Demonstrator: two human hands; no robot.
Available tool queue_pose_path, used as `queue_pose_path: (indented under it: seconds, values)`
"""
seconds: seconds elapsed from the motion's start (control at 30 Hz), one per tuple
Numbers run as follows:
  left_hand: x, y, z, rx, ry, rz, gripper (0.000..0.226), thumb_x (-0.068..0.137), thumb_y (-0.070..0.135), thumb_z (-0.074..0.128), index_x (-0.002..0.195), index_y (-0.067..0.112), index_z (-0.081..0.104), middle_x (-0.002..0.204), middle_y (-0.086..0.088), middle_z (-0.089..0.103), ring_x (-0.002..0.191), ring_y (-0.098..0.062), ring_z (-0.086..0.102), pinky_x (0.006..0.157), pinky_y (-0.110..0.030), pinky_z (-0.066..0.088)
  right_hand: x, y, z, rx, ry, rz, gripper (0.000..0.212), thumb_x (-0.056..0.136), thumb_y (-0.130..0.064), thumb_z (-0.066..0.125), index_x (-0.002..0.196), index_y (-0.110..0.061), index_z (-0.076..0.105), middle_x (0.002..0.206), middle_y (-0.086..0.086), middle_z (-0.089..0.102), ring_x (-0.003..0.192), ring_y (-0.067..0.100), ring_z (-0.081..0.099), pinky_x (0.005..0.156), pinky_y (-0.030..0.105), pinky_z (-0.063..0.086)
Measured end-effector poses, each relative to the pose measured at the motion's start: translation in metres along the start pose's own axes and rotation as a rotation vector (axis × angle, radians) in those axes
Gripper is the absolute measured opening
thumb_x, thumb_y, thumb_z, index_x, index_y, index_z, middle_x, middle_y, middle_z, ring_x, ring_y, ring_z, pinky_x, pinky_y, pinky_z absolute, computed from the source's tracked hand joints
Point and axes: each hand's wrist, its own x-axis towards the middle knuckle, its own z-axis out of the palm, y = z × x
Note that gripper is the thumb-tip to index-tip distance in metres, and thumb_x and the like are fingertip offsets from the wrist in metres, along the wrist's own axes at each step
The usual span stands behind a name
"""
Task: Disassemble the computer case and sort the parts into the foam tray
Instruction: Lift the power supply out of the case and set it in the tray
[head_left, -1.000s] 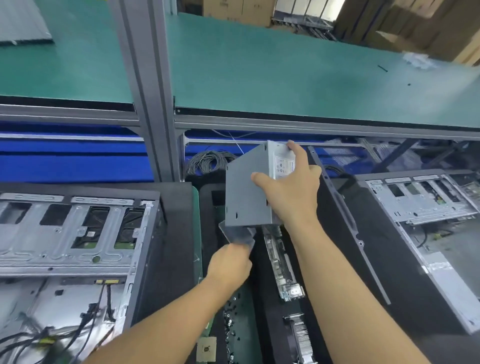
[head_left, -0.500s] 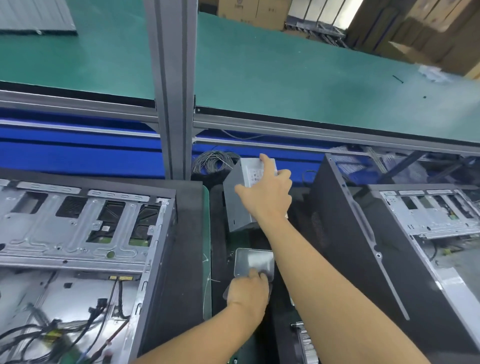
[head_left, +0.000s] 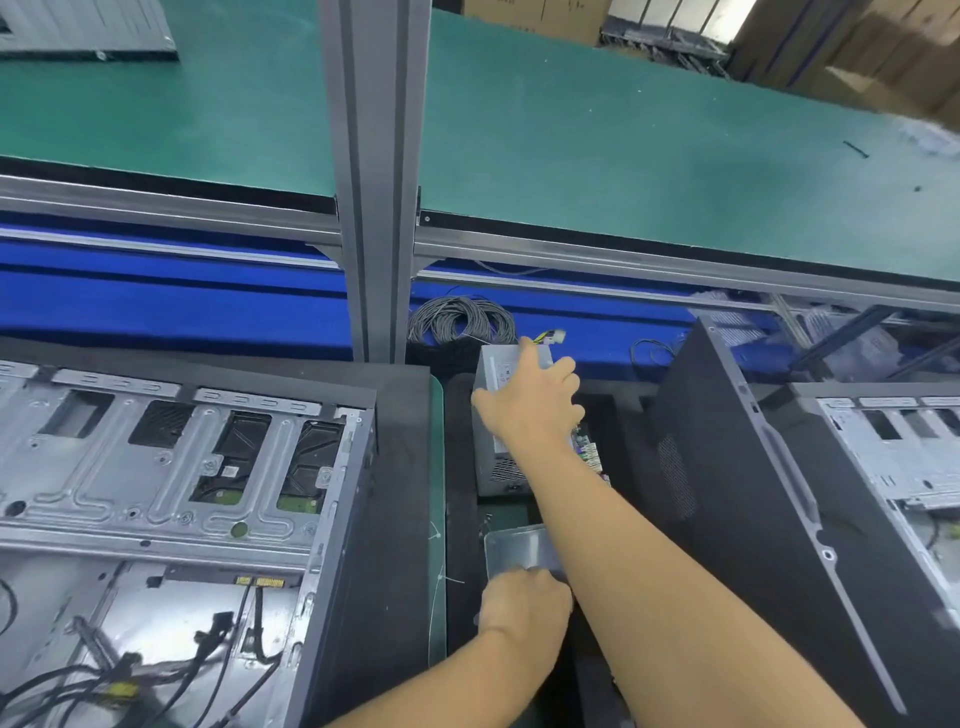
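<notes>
My right hand (head_left: 530, 405) grips a grey power supply box (head_left: 493, 457) from above, low in the far end of the black foam tray (head_left: 460, 467) between two cases. Its cable plug (head_left: 550, 336) sticks out at the far side. Nearer to me, my left hand (head_left: 522, 608) holds a flat grey metal drive (head_left: 519, 545) by its near edge in the same tray. An open computer case (head_left: 171, 493) lies at the left, showing its metal frame and black cables. A second case (head_left: 753, 493) lies at the right.
A vertical aluminium post (head_left: 374, 182) rises ahead, with a green upper shelf (head_left: 623, 130) behind it. A blue belt (head_left: 156, 306) runs under the shelf with a coil of grey cable (head_left: 457, 319) on it. Cardboard boxes (head_left: 857, 47) stand far back right.
My right hand has carried the power supply away from me and down into the tray's far end. My left hand has lowered the flat drive into the tray.
</notes>
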Motion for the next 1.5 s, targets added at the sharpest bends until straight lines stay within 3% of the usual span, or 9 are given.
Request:
queue_pose_path:
  seconds: [0.2, 0.3, 0.37, 0.47, 0.77, 0.97, 1.2, 1.37, 1.5]
  values:
    - [0.014, 0.0, 0.014, 0.132, 0.031, 0.027, 0.029, 0.094, -0.002, 0.048, 0.12, 0.005, 0.06, 0.118, -0.014, 0.063, 0.109, -0.034, 0.058, 0.066, -0.035, 0.042, 0.0, 0.007, 0.015, -0.03, -0.044, 0.015, 0.092, 0.077, -0.055, 0.072, 0.151, -0.037, 0.021, 0.138, 0.014, 0.031, 0.124, 0.033, 0.037, 0.095, 0.052, 0.041]
    - [0.026, -0.002, 0.023, 0.369, 0.137, 0.159, 0.041, 0.106, 0.02, 0.026, 0.134, 0.01, 0.055, 0.128, -0.01, 0.063, 0.119, -0.029, 0.055, 0.098, -0.037, 0.041, -0.004, 0.005, 0.029, -0.116, -0.047, -0.009, 0.093, 0.08, -0.056, 0.069, 0.152, -0.036, 0.016, 0.138, 0.015, 0.028, 0.124, 0.034, 0.037, 0.092, 0.049, 0.04]
    - [0.028, 0.0, 0.025, 0.115, 0.113, 0.098, 0.066, 0.105, 0.044, 0.011, 0.138, 0.003, 0.051, 0.133, -0.013, 0.059, 0.124, -0.032, 0.054, 0.109, -0.04, 0.041, -0.003, 0.006, 0.037, -0.156, -0.102, -0.008, 0.094, 0.083, -0.056, 0.067, 0.155, -0.035, 0.009, 0.141, 0.017, 0.025, 0.123, 0.034, 0.036, 0.084, 0.044, 0.04]
    - [0.028, -0.002, 0.019, 0.334, 0.074, 0.29, 0.042, 0.109, 0.02, 0.032, 0.15, 0.01, 0.039, 0.149, -0.008, 0.046, 0.135, -0.029, 0.045, 0.11, -0.041, 0.042, -0.003, 0.016, 0.048, -0.128, -0.178, 0.033, 0.096, 0.086, -0.054, 0.065, 0.157, -0.035, 0.003, 0.14, 0.018, 0.024, 0.122, 0.034, 0.037, 0.087, 0.045, 0.045]
    - [0.02, -0.017, 0.002, -0.143, 0.01, -0.098, 0.035, 0.099, -0.001, 0.041, 0.131, 0.004, 0.055, 0.133, -0.013, 0.058, 0.12, -0.033, 0.058, 0.093, -0.044, 0.054, 0.015, 0.028, 0.059, -0.048, -0.271, 0.084, 0.088, 0.089, -0.054, 0.058, 0.156, -0.035, 0.005, 0.146, 0.025, 0.024, 0.132, 0.04, 0.033, 0.087, 0.046, 0.044]
    - [0.009, -0.029, -0.012, -0.138, 0.07, -0.099, 0.032, 0.09, -0.008, 0.053, 0.12, 0.003, 0.058, 0.12, -0.012, 0.064, 0.107, -0.032, 0.064, 0.076, -0.037, 0.049, 0.004, 0.025, 0.052, -0.097, -0.317, 0.085, 0.105, 0.088, -0.065, 0.055, 0.159, -0.017, -0.007, 0.161, 0.03, -0.002, 0.149, 0.04, 0.011, 0.119, 0.045, 0.02]
    - [0.007, -0.004, -0.004, -0.118, 0.042, -0.087, 0.053, 0.087, 0.001, 0.065, 0.135, 0.004, 0.041, 0.131, -0.017, 0.05, 0.12, -0.032, 0.052, 0.085, -0.042, 0.052, -0.021, 0.014, -0.013, -0.121, -0.473, -0.108, 0.064, 0.095, -0.051, 0.045, 0.14, -0.006, 0.05, 0.148, 0.025, 0.04, 0.136, 0.042, 0.031, 0.103, 0.045, 0.035]
    - [0.008, -0.021, -0.012, -0.27, 0.241, -0.145, 0.046, 0.094, 0.007, 0.051, 0.139, 0.011, 0.04, 0.134, -0.013, 0.055, 0.114, -0.032, 0.062, 0.084, -0.04, 0.053, -0.063, 0.037, -0.051, 0.088, -0.453, -0.132, 0.057, 0.093, -0.041, 0.051, 0.142, -0.012, 0.049, 0.152, 0.018, 0.04, 0.139, 0.039, 0.033, 0.11, 0.045, 0.036]
    - [0.003, -0.044, -0.022, -0.676, 0.271, -0.308, 0.026, 0.089, 0.015, 0.05, 0.115, 0.016, 0.055, 0.113, -0.012, 0.065, 0.102, -0.037, 0.063, 0.083, -0.04, 0.053, -0.088, 0.056, -0.069, 0.245, -0.413, -0.115, 0.057, 0.093, -0.037, 0.055, 0.145, -0.017, 0.048, 0.149, 0.01, 0.046, 0.134, 0.029, 0.045, 0.106, 0.039, 0.04]
